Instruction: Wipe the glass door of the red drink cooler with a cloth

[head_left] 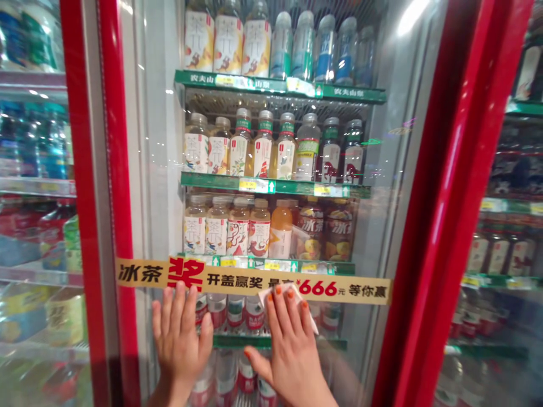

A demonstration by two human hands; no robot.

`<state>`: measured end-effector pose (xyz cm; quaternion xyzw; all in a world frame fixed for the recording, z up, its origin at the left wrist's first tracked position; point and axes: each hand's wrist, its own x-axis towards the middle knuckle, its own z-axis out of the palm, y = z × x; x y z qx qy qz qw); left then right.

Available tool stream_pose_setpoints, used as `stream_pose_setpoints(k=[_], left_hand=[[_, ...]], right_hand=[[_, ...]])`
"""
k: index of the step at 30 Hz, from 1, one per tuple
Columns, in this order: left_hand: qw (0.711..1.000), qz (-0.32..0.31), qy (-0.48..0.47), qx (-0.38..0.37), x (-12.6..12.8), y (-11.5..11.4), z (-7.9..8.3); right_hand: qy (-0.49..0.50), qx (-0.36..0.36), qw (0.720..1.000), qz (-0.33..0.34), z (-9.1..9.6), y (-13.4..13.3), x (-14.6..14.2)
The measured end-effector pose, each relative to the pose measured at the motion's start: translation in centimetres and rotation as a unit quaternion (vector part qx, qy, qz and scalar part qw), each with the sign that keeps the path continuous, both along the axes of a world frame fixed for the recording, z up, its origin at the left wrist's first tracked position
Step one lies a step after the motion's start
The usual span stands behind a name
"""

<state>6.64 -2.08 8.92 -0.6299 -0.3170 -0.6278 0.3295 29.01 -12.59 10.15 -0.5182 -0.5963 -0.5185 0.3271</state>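
The glass door of a red-framed drinks cooler stands in front of me, with a yellow promotional strip across it. Flat against the glass, my right hand presses a white tissue under its straight fingers, over the strip's lower edge. Orange polish shows on that hand's nails, and its thumb points out to the left. To its left, my left hand is raised with fingers extended and nothing in it. Its fingertips are at the strip's lower edge; whether they touch the glass I cannot tell.
Behind the glass, bottles line several shelves with green price rails. A red frame post rises at left and a wider red frame at right. Neighbouring coolers with more drinks flank this one.
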Motion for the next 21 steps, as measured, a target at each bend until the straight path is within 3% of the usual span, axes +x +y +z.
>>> stream_pose_setpoints(k=[2,3,5,7,10,12,14,17,19,21], left_hand=[[1.0,0.003,0.0,-0.001,0.0,-0.1,0.1],[1.0,0.003,0.002,0.0,0.0,-0.1,0.1],[1.0,0.002,0.006,0.002,0.1,-0.2,0.2],[1.0,0.002,0.007,0.006,0.1,-0.2,0.3],[1.0,0.004,0.009,0.006,0.0,-0.1,0.2],[1.0,0.001,0.008,0.0,-0.1,0.0,0.1],[1.0,-0.001,0.003,-0.008,-0.1,0.1,-0.2],[1.0,0.001,-0.006,-0.02,-0.1,0.2,-0.4],[1.0,0.0,-0.006,-0.022,0.0,0.3,-0.5],[1.0,0.0,-0.005,-0.019,0.0,0.3,-0.5]], right_hand=[[0.002,0.018,1.0,-0.009,-2.0,-0.6,1.3],[0.048,0.029,0.998,-0.023,-2.1,-0.9,2.7],[0.172,0.049,0.983,-0.042,-0.4,-1.3,5.8],[0.265,0.073,0.961,-0.042,2.7,-1.3,7.7],[0.248,0.077,0.965,-0.037,5.5,-0.6,6.2],[0.156,0.039,0.986,-0.031,4.2,-0.1,3.5],[0.043,0.01,0.999,-0.014,1.0,-0.1,1.6],[0.009,0.018,1.0,-0.019,-2.7,-1.0,2.8],[0.113,0.037,0.992,-0.042,-2.2,-1.6,5.3],[0.224,0.056,0.972,-0.052,0.5,-1.6,7.0]])
